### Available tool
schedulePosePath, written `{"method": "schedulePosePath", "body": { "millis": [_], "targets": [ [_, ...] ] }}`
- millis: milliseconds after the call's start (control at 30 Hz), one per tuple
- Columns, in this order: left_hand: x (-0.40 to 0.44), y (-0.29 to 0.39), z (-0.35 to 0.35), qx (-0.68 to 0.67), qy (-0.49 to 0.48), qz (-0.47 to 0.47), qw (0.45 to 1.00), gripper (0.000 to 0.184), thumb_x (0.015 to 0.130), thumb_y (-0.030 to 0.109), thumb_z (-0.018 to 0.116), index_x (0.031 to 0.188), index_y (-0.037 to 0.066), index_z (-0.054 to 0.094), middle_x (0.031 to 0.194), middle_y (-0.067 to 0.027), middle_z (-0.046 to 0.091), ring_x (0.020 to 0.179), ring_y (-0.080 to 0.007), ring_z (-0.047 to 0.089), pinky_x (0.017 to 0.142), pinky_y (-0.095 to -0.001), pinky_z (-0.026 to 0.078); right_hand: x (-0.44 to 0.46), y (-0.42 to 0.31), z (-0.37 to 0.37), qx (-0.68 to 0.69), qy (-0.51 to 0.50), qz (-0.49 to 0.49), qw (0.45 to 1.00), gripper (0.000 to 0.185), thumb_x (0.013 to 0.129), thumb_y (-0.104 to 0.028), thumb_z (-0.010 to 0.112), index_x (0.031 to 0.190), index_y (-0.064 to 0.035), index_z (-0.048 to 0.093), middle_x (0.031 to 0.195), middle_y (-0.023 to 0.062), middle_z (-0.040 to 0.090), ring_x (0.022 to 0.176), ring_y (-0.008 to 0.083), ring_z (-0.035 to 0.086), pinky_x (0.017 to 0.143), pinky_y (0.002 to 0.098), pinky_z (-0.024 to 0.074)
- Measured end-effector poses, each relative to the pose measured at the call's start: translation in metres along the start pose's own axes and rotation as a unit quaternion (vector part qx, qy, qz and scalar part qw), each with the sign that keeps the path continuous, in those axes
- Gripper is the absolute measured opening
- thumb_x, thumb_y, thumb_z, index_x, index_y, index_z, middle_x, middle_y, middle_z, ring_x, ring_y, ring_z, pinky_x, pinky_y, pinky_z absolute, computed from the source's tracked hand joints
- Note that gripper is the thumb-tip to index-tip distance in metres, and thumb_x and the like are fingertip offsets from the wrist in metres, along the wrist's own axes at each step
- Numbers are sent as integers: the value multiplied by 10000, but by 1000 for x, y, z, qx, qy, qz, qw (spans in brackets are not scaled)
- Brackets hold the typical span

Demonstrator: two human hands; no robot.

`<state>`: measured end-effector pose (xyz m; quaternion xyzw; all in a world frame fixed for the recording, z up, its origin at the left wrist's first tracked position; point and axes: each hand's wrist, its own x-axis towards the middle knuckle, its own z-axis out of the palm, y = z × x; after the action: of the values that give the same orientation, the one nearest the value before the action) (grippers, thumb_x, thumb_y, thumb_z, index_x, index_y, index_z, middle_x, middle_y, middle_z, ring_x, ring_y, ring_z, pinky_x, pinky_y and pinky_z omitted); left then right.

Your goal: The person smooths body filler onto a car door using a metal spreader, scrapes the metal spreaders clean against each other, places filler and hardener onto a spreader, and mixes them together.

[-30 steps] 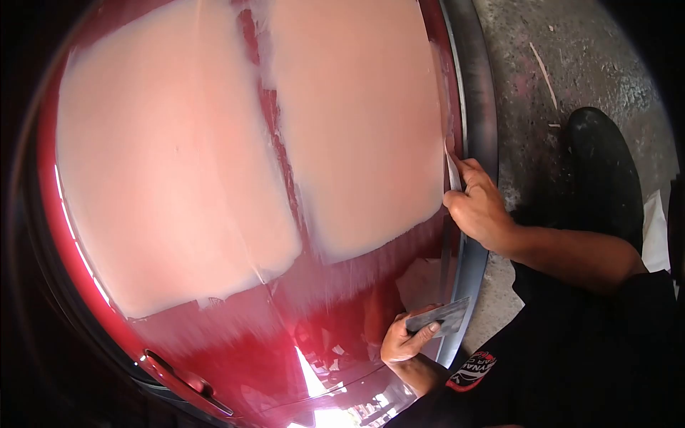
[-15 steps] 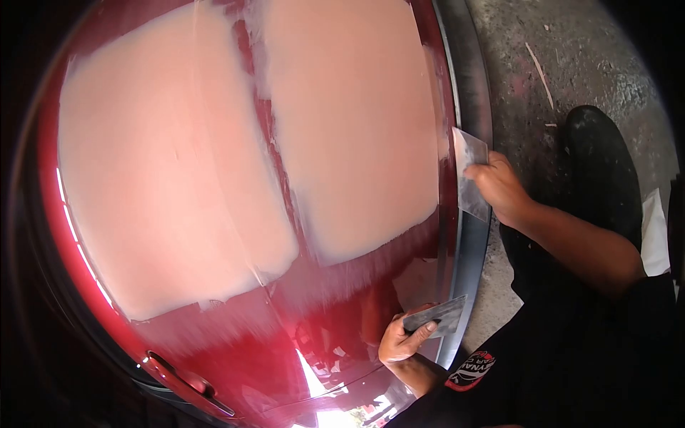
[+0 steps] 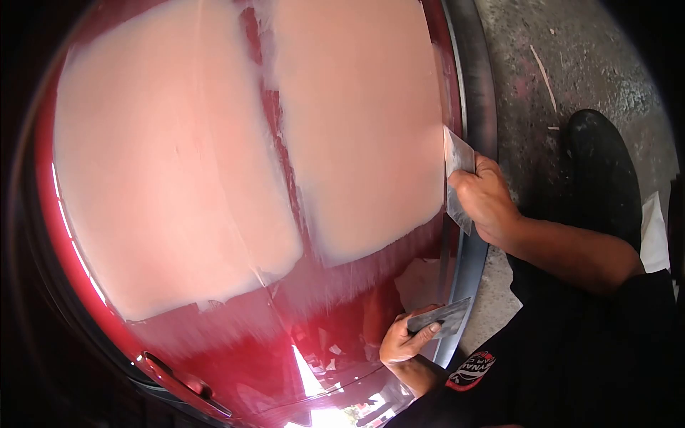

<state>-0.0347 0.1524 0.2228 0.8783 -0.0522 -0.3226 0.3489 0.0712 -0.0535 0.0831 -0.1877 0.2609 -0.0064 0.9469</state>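
My right hand [image 3: 486, 196] grips a flat, thin spreader [image 3: 460, 178], whose upper left edge lies along the right border of the pink-beige filler patch [image 3: 364, 128] on the red car panel [image 3: 342, 303]. Lower down, my left hand [image 3: 408, 341] holds a grey flat plate [image 3: 444, 317], its thumb on top, over the panel's lower right part. A second broad filler patch [image 3: 171, 164] covers the panel's left side, with a narrow red strip between the two patches.
A dark trim strip [image 3: 479, 93] runs along the panel's right edge. A door handle [image 3: 187, 384] is at the lower left. On the right are the concrete floor [image 3: 528, 64], a dark shoe [image 3: 603, 143] and a white sheet [image 3: 653, 232].
My right hand with its spreader moved right off the filler patch's border onto the trim, then back left to the border. The spreader now shows its broad face. My left hand has hardly moved.
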Motion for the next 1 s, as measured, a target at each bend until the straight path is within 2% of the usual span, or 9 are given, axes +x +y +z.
{"method": "schedulePosePath", "body": {
  "millis": [300, 367, 500, 567, 667, 733, 767, 833, 1000],
  "targets": [
    [-3, 3, -1, -16, 2, -45, 999, 306, 824, 26, 676, 1087, -103, 587, 935, -127, 674, 838, -176, 623, 745, -287, 483, -7, 5, -34, -69, 29, 15, 997, 254, 760, -49, 494, 968, 48, 601, 788, 91, 611, 699, 143, 586, 603, 307, 457],
    [0, 1, -3, -13, -19, -11, 1000, 309, 828, 20, 670, 1096, -105, 582, 951, -138, 669, 852, -178, 620, 752, -288, 481, -6, 12, -38, -47, 15, 21, 999, 243, 760, -51, 511, 968, 30, 608, 796, 80, 615, 712, 141, 590, 620, 307, 464],
    [-2, 1, -3, 13, -17, -26, 999, 310, 834, 14, 659, 1106, -109, 573, 975, -146, 662, 871, -181, 615, 766, -291, 477, -5, 6, -23, -56, -39, 49, 996, 306, 748, -41, 524, 1039, 34, 585, 776, 48, 576, 680, 113, 536, 631, 292, 444],
    [-2, -1, -2, -10, -8, -19, 1000, 308, 837, 18, 658, 1104, -109, 573, 982, -144, 662, 882, -186, 614, 778, -295, 474, -4, 9, -15, -64, -24, 46, 997, 359, 747, -45, 525, 1091, 51, 566, 755, 49, 558, 689, 120, 533, 645, 294, 437],
    [0, 0, -1, 4, -20, 13, 1000, 301, 888, 69, 619, 1159, -51, 569, 901, -93, 674, 826, -132, 619, 756, -258, 475, -11, 0, -4, -93, -48, 53, 993, 450, 747, -53, 528, 1176, 84, 526, 888, 107, 565, 789, 165, 553, 719, 304, 446],
    [0, 0, -4, 22, -25, -5, 999, 301, 889, 73, 619, 1160, -48, 570, 896, -90, 673, 821, -129, 617, 754, -257, 475, -17, -7, 5, -190, -24, -23, 981, 534, 749, -74, 543, 1249, 102, 475, 1090, 163, 528, 977, 219, 548, 817, 318, 444],
    [0, 1, -5, 40, -32, -24, 998, 301, 890, 77, 619, 1161, -45, 571, 891, -86, 672, 815, -126, 615, 752, -256, 475, -18, -6, 8, -191, -25, -22, 981, 534, 749, -74, 543, 1249, 102, 475, 1090, 163, 528, 977, 219, 548, 817, 318, 444],
    [2, 3, -4, 40, -31, -6, 999, 301, 890, 78, 620, 1161, -43, 572, 885, -83, 672, 810, -124, 614, 749, -255, 476, -17, -3, 10, -260, -33, -19, 965, 588, 760, -127, 596, 1282, 98, 447, 1244, 189, 442, 1140, 242, 488, 897, 322, 426],
    [1, 2, -3, 8, -13, -36, 999, 324, 835, 39, 668, 1108, -108, 575, 947, -135, 674, 845, -174, 624, 763, -289, 481, -27, -16, -4, -243, -77, -33, 966, 559, 774, -199, 654, 1220, 93, 488, 1111, 183, 558, 1031, 236, 567, 865, 337, 459]
  ]
}}
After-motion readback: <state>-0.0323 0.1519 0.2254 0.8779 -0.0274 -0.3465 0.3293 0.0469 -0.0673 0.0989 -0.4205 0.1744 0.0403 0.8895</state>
